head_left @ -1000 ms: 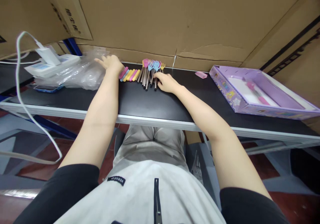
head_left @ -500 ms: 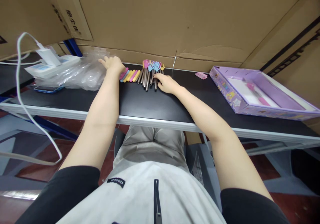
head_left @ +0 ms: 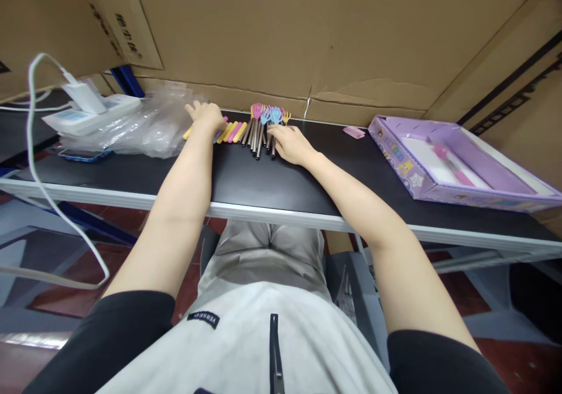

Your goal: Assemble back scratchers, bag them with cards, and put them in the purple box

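Note:
A row of back scratchers lies side by side at the back of the black table, with metal shafts (head_left: pixel 257 142) and small pink, blue and yellow hand-shaped heads (head_left: pixel 276 115). My left hand (head_left: pixel 206 117) is over the left end of the row, fingers apart; it hides part of the coloured handles (head_left: pixel 230 132). A yellow handle end (head_left: pixel 187 133) shows left of that wrist. On the right side of the bundle rests my right hand (head_left: pixel 292 146), its fingers laid over the shafts just below the heads, not wrapped round any.
A purple display box (head_left: pixel 421 177) with a pink item inside stands at the right. Small pink cards (head_left: pixel 353 132) lie before it. Clear plastic bags (head_left: pixel 149 127), a phone (head_left: pixel 83 154) and a white power strip (head_left: pixel 94 119) with a charger sit left. Cardboard (head_left: pixel 281 37) walls the back.
My left hand has shifted slightly right, and a yellow handle end now shows on its left. My right hand has moved a little up and left over the shafts.

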Motion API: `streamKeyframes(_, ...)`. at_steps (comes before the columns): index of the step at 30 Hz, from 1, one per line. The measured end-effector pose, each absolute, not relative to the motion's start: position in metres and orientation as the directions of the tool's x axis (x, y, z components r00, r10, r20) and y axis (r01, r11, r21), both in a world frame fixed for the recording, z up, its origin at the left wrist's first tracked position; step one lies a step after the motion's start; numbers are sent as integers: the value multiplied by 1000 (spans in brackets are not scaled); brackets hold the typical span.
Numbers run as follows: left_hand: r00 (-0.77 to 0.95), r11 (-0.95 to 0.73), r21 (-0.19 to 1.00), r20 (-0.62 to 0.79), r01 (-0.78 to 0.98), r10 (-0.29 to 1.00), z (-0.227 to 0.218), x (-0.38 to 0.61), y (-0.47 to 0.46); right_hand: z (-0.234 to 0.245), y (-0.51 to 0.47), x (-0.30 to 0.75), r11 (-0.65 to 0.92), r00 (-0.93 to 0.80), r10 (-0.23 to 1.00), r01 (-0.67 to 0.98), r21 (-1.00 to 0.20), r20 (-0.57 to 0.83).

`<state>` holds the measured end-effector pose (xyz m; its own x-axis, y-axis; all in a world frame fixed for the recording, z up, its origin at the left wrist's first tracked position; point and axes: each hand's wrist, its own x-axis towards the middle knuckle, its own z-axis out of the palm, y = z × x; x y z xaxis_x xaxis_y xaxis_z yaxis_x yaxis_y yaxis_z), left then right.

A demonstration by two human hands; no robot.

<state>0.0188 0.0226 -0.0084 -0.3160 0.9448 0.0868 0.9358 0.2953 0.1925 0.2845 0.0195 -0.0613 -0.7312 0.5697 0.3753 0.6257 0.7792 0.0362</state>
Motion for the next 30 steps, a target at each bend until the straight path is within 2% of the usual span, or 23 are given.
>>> streamKeyframes(5,-307,279,208,115,937,945,-12,20,22,-61,20,283,789,-745,553,612,53,374)
streamKeyframes(11,-215,60,464,290,884,933,-13,27,27,-59,17,282,793,-751,545,606,61,373)
streamKeyframes(14,-166,-38,520,340,853,925,-10,42,27,-58,15,281,789,-750,552,611,64,364)
streamKeyframes(16,-118,-56,495,313,867,942,-9,55,25,-58,15,281,788,-749,554,613,63,364)
streamKeyframes(21,3,-70,348,190,935,982,-15,78,22,-59,16,282,801,-751,531,596,57,392)
streamKeyframes(25,50,-110,348,177,931,983,-21,81,24,-58,15,282,805,-754,530,592,52,388)
streamKeyframes(30,26,-90,356,180,930,983,-21,80,24,-56,13,282,808,-753,526,588,45,395)
